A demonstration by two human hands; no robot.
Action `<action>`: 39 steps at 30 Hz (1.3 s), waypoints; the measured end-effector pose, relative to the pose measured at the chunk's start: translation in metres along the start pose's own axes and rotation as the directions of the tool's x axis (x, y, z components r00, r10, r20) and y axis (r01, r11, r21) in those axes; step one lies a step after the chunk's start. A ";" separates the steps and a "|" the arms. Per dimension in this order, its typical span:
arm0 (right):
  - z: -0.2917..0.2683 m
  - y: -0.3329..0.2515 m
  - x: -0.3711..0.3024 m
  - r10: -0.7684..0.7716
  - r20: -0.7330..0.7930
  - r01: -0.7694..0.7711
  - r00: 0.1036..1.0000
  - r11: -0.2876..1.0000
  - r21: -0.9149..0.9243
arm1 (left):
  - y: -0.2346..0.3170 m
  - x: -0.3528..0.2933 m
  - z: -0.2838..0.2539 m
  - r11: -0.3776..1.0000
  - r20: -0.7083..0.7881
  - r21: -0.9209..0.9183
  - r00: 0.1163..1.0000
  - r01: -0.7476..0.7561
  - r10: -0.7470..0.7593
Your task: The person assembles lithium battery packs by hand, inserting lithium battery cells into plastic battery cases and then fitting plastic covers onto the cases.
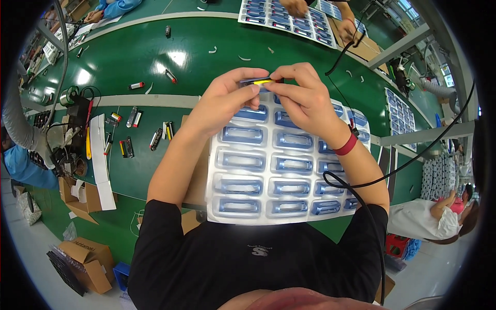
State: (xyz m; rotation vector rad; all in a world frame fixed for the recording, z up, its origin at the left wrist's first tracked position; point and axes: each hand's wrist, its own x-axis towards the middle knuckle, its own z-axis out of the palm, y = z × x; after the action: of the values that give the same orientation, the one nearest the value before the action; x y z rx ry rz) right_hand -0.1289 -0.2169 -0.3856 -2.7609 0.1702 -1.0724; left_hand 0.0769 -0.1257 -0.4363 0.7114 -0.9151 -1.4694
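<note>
Above the far edge of a white moulded tray (213, 170), my two hands meet around a small narrow dark casing with a bright yellow part (262, 82). My left hand (227, 98) pinches its left end between thumb and fingers. The fingertips of my right hand (305, 95) close on its right end; they hide much of the piece. Rows of blue plastic casings (244, 135), each with a long opening, lie in the tray's pockets below my hands. A red band (346, 145) circles my right wrist.
Several loose battery-like cylinders (137, 118) lie on the green bench to the left, near a white strip (102, 160) and a soldering station (77, 113). A black cable (413, 168) crosses my right arm. Across the bench, a co-worker's hands (296, 7) are over another filled tray (281, 25).
</note>
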 end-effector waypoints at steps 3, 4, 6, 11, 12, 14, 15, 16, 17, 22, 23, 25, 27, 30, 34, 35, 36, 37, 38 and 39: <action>0.010 -0.002 -0.004 0.185 0.007 -0.184 0.983 0.969 0.166 | -0.002 0.000 0.000 0.987 -0.045 0.146 0.996 -0.074 0.081; 0.016 -0.002 -0.006 0.424 -0.047 -0.355 0.904 0.810 0.467 | -0.001 -0.001 0.000 0.970 -0.056 0.211 0.989 -0.124 0.139; 0.018 -0.001 -0.006 0.636 -0.014 -0.426 0.772 0.533 0.730 | 0.000 -0.001 0.006 0.955 -0.038 0.253 0.985 -0.152 0.167; -0.005 -0.007 0.001 0.410 0.086 -0.414 0.908 0.848 0.331 | 0.010 -0.006 0.000 0.469 0.146 0.798 0.876 -0.379 0.459; -0.008 -0.011 0.001 0.288 0.053 -0.293 0.956 0.938 0.187 | 0.010 -0.007 0.000 0.468 0.146 0.799 0.878 -0.376 0.456; 0.002 -0.005 -0.002 0.258 -0.002 -0.255 0.966 0.956 0.144 | 0.010 -0.006 0.001 0.329 0.199 0.853 0.834 -0.406 0.514; 0.006 -0.003 -0.003 0.225 -0.055 -0.219 0.973 0.971 0.093 | 0.011 -0.006 0.001 0.333 0.201 0.851 0.837 -0.407 0.509; 0.007 -0.004 -0.002 0.234 -0.056 -0.228 0.971 0.969 0.091 | 0.015 -0.006 -0.001 0.362 0.174 0.854 0.860 -0.375 0.480; 0.007 -0.007 0.001 0.280 -0.051 -0.268 0.959 0.948 0.171 | 0.018 -0.006 -0.002 0.390 0.149 0.855 0.881 -0.343 0.449; 0.012 -0.012 0.020 0.344 -0.056 -0.297 0.937 0.872 0.389 | 0.016 -0.011 -0.008 0.692 0.051 0.591 0.875 -0.415 0.481; 0.023 -0.007 0.018 0.374 -0.073 -0.312 0.925 0.853 0.418 | 0.014 -0.010 -0.010 0.674 0.010 0.633 0.874 -0.382 0.486; 0.033 0.004 0.015 0.415 -0.043 -0.358 0.909 0.830 0.428 | 0.014 -0.003 -0.024 0.639 -0.009 0.692 0.882 -0.335 0.472; 0.039 0.012 0.009 0.535 0.047 -0.492 0.844 0.735 0.467 | 0.024 0.001 -0.041 0.558 0.039 0.779 0.910 -0.286 0.413; 0.037 0.025 0.009 0.660 0.293 -0.720 0.692 0.607 0.335 | 0.028 0.007 -0.113 0.474 -0.237 0.874 0.947 0.110 0.218; 0.049 0.022 0.009 0.510 0.317 -0.561 0.799 0.824 0.087 | -0.018 0.013 -0.221 -0.249 -0.291 0.894 0.905 0.373 0.311; 0.051 0.025 0.005 0.424 0.299 -0.452 0.855 0.892 0.028 | -0.023 0.017 -0.230 -0.265 -0.221 0.912 0.918 0.314 0.328; 0.053 0.028 0.003 0.427 0.293 -0.454 0.855 0.891 0.027 | -0.024 0.023 -0.236 -0.287 -0.142 0.925 0.928 0.248 0.344; 0.054 0.030 0.001 0.431 0.309 -0.444 0.848 0.896 -0.031 | -0.028 0.024 -0.241 -0.331 -0.088 0.923 0.946 0.195 0.311; 0.055 0.031 0.001 0.433 0.326 -0.430 0.840 0.899 -0.087 | -0.028 0.025 -0.247 -0.335 -0.083 0.923 0.946 0.192 0.312; 0.054 0.033 0.000 0.438 0.321 -0.434 0.840 0.897 -0.090 | -0.027 0.026 -0.248 -0.276 -0.063 0.950 0.956 0.145 0.286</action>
State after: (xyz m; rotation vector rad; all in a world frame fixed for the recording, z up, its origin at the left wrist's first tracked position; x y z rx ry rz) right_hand -0.0941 -0.2430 -0.4314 -2.6657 0.7205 -0.4793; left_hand 0.2722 -0.1847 -0.5821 2.0008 -1.8841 0.0562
